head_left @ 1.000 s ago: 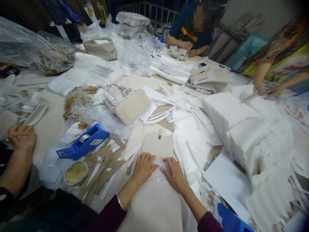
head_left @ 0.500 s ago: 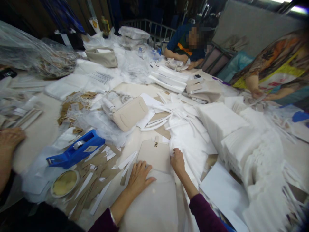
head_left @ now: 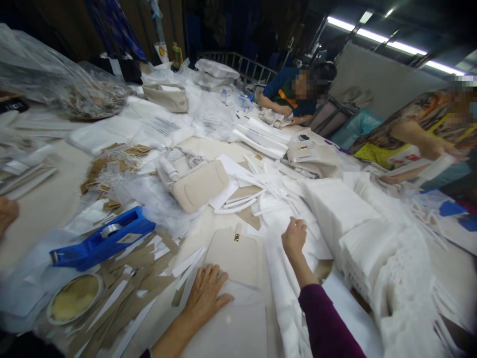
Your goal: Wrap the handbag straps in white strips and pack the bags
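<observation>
My left hand (head_left: 209, 292) lies flat with its fingers spread on the lower left part of a beige bag piece with a gold clasp (head_left: 235, 256). A pale sheet (head_left: 233, 323) covers the near end of that piece. Over the white padding (head_left: 278, 258), to the right of the bag piece, my right hand (head_left: 295, 236) is raised with its fingers curled together; anything between the fingertips is too small to make out. A beige bag (head_left: 201, 186) rests farther back on the table.
A blue tape dispenser (head_left: 104, 238) and a round tub (head_left: 74, 298) stand at left among paper strips. Stacked white foam sheets (head_left: 339, 204) are at right. Two people (head_left: 286, 97) work across the table; another person's hand (head_left: 7, 214) is at the left edge.
My right hand has left the bag piece's right edge and moved right and up. My left hand stays on the piece. The person at far right has raised a pale strip.
</observation>
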Demonstrator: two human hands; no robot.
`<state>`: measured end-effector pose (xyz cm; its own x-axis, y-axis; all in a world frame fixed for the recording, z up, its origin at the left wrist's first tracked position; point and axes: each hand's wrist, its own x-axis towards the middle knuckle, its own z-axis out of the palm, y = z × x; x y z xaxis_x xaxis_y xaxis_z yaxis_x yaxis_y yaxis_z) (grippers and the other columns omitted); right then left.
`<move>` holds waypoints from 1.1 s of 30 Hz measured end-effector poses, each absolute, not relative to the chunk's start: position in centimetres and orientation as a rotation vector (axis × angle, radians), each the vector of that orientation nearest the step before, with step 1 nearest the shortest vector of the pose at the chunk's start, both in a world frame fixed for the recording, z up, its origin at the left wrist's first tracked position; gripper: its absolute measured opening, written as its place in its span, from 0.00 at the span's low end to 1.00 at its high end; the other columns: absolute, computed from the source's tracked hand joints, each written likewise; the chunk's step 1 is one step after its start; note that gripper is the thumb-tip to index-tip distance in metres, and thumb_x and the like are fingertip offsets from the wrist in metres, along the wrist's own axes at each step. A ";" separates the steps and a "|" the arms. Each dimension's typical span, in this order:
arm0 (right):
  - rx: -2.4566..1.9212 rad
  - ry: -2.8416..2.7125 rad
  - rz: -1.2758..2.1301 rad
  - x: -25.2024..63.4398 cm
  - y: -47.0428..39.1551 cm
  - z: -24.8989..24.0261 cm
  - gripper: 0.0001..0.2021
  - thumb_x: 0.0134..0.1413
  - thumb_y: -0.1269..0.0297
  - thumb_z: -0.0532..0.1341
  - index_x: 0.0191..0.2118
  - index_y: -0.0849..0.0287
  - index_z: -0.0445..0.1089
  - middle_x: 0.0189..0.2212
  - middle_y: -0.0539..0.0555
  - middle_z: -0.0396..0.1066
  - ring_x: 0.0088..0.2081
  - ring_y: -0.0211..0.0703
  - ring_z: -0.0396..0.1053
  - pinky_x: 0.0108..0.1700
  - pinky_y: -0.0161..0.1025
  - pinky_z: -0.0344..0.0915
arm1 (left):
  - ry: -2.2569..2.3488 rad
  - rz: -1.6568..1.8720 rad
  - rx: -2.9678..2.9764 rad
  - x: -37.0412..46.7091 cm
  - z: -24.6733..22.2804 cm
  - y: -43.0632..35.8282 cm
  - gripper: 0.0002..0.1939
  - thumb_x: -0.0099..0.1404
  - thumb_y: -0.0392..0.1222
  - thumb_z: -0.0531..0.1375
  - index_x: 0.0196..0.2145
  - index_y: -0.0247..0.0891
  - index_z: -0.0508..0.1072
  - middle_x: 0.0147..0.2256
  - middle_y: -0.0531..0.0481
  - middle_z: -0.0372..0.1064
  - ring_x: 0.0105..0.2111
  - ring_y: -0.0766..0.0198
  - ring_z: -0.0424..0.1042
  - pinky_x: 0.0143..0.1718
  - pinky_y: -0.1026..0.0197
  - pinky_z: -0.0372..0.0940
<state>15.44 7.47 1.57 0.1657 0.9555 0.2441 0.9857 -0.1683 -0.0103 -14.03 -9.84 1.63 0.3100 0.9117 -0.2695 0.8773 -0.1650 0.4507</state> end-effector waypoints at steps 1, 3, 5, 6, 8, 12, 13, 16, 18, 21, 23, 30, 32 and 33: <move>-2.216 -2.010 -0.248 15.3 9.0 1.6 0.25 0.48 0.80 0.47 0.53 0.65 0.63 0.45 0.67 0.63 0.44 0.57 0.61 0.39 0.46 0.60 | 1.582 0.089 2.052 -14.0 1.7 -9.8 0.23 0.60 0.55 0.59 0.52 0.49 0.67 0.53 0.46 0.63 0.56 0.47 0.57 0.59 0.40 0.50; -2.134 -2.199 -0.155 14.8 11.9 1.5 0.27 0.49 0.82 0.46 0.55 0.61 0.63 0.49 0.66 0.62 0.47 0.55 0.60 0.41 0.46 0.59 | 1.583 0.095 2.047 -14.0 1.8 -9.8 0.23 0.60 0.56 0.59 0.51 0.49 0.67 0.52 0.46 0.63 0.55 0.48 0.58 0.57 0.41 0.51; -2.113 -2.312 -0.070 14.6 14.0 1.4 0.24 0.52 0.80 0.46 0.51 0.61 0.66 0.49 0.65 0.63 0.48 0.55 0.59 0.44 0.47 0.57 | 1.573 0.101 2.048 -14.0 1.9 -9.8 0.23 0.60 0.56 0.59 0.51 0.48 0.67 0.52 0.46 0.63 0.54 0.48 0.59 0.57 0.42 0.52; -2.111 -2.351 -0.032 14.5 14.8 1.3 0.21 0.53 0.80 0.46 0.48 0.61 0.69 0.47 0.65 0.65 0.48 0.54 0.60 0.45 0.47 0.56 | 1.568 0.107 2.051 -14.0 1.9 -9.8 0.23 0.60 0.56 0.59 0.51 0.48 0.66 0.52 0.46 0.62 0.54 0.49 0.59 0.57 0.42 0.51; -2.094 -2.408 0.033 14.3 15.6 1.4 0.18 0.55 0.78 0.46 0.42 0.62 0.71 0.41 0.64 0.68 0.45 0.53 0.62 0.47 0.47 0.54 | 1.566 0.133 2.058 -14.0 2.0 -9.9 0.23 0.60 0.57 0.58 0.51 0.47 0.66 0.52 0.46 0.62 0.54 0.49 0.57 0.57 0.43 0.50; -1.965 -2.333 0.195 11.2 12.4 2.2 0.16 0.61 0.69 0.48 0.50 0.60 0.67 0.39 0.59 0.70 0.43 0.50 0.65 0.44 0.43 0.55 | 1.581 0.153 2.063 -13.9 2.3 -9.8 0.24 0.59 0.59 0.58 0.48 0.44 0.65 0.50 0.45 0.63 0.53 0.50 0.58 0.57 0.44 0.50; -1.928 -2.284 0.298 9.8 10.5 2.5 0.17 0.62 0.67 0.48 0.53 0.58 0.64 0.40 0.58 0.71 0.42 0.48 0.66 0.41 0.41 0.56 | 1.580 0.150 2.067 -13.9 2.4 -9.8 0.24 0.59 0.59 0.58 0.47 0.43 0.65 0.49 0.45 0.63 0.53 0.50 0.59 0.56 0.44 0.50; -1.860 -2.196 0.724 5.2 2.9 3.0 0.16 0.62 0.65 0.48 0.55 0.57 0.58 0.35 0.52 0.72 0.33 0.42 0.67 0.33 0.36 0.57 | 1.596 0.153 2.090 -13.8 2.7 -9.7 0.24 0.58 0.59 0.59 0.46 0.42 0.65 0.47 0.45 0.64 0.51 0.49 0.60 0.54 0.44 0.53; -1.826 -2.209 0.861 2.9 -1.7 2.9 0.11 0.61 0.67 0.49 0.48 0.55 0.61 0.34 0.51 0.71 0.32 0.41 0.67 0.32 0.35 0.57 | 1.612 0.160 2.105 -13.7 2.8 -9.8 0.25 0.58 0.60 0.60 0.45 0.41 0.64 0.47 0.44 0.64 0.51 0.49 0.61 0.53 0.45 0.54; -1.824 -2.188 0.807 1.6 -5.9 2.3 0.07 0.58 0.71 0.52 0.39 0.55 0.65 0.38 0.53 0.68 0.39 0.43 0.66 0.35 0.35 0.59 | 1.642 0.166 2.112 -13.5 2.8 -10.0 0.26 0.57 0.60 0.60 0.45 0.40 0.62 0.46 0.44 0.64 0.50 0.49 0.62 0.53 0.46 0.56; -1.809 -2.189 0.756 1.7 -6.8 1.9 0.07 0.56 0.72 0.54 0.35 0.55 0.68 0.36 0.53 0.68 0.41 0.45 0.65 0.40 0.37 0.60 | 1.661 0.175 2.115 -13.4 2.7 -10.2 0.28 0.57 0.59 0.61 0.47 0.39 0.61 0.46 0.44 0.64 0.50 0.50 0.63 0.53 0.45 0.56; -1.681 -2.180 0.866 2.1 -7.6 1.8 0.11 0.61 0.70 0.52 0.32 0.57 0.71 0.31 0.54 0.66 0.38 0.45 0.63 0.41 0.39 0.60 | 1.719 0.230 2.122 -13.3 2.6 -10.7 0.33 0.56 0.55 0.63 0.53 0.39 0.56 0.49 0.42 0.60 0.52 0.50 0.60 0.54 0.45 0.56; -1.631 -2.192 0.889 2.1 -8.1 2.0 0.12 0.62 0.69 0.52 0.32 0.57 0.71 0.31 0.54 0.66 0.38 0.45 0.63 0.42 0.39 0.60 | 1.742 0.203 2.114 -13.3 2.9 -10.7 0.29 0.55 0.53 0.64 0.49 0.39 0.60 0.49 0.43 0.60 0.51 0.50 0.60 0.54 0.46 0.56; -1.611 -2.197 0.894 2.1 -8.3 2.1 0.11 0.62 0.68 0.52 0.33 0.57 0.71 0.32 0.53 0.66 0.39 0.45 0.63 0.43 0.40 0.59 | 1.749 0.191 2.111 -13.3 3.0 -10.7 0.27 0.55 0.52 0.64 0.47 0.39 0.61 0.49 0.43 0.59 0.51 0.50 0.60 0.54 0.46 0.57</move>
<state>2.08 -8.30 2.08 -0.3434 0.9293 -0.1363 0.7602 0.1898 -0.6213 -13.25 -10.75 3.01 0.2114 0.9671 -0.1415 0.9139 -0.1443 0.3793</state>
